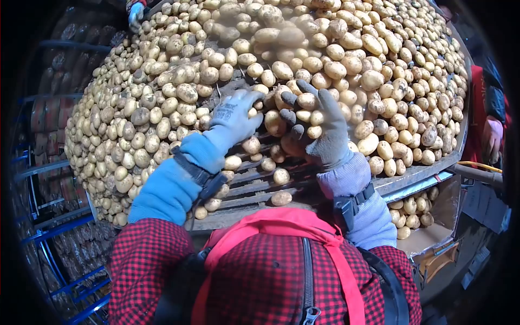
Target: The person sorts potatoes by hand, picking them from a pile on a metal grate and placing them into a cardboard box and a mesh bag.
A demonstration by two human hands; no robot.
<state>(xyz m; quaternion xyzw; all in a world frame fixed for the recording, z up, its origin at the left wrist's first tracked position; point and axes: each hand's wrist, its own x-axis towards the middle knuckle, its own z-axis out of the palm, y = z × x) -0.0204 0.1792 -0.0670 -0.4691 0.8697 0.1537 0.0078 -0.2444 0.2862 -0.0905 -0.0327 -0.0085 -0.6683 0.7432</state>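
My left hand (236, 116), in a light grey-blue glove, reaches into the potato pile from the left. Its fingers and thumb close around a small potato (252, 112). Facing it, my right hand (326, 123) wears a dirty grey glove and curls around several small potatoes (306, 101) cupped against its fingers. A larger potato (275, 124) lies between the two hands, beside the right fingertips. Under both hands is a slatted wooden surface (246, 190), with a few loose potatoes (281, 176) on it.
A large heap of potatoes (374, 81) surrounds the hands. Below the table's right edge stands a box (433, 238) with potatoes inside. Another person's gloved hand (136, 16) is at the top left, and a person's hand (492, 140) shows at the far right. Blue metal racks (65, 227) stand left.
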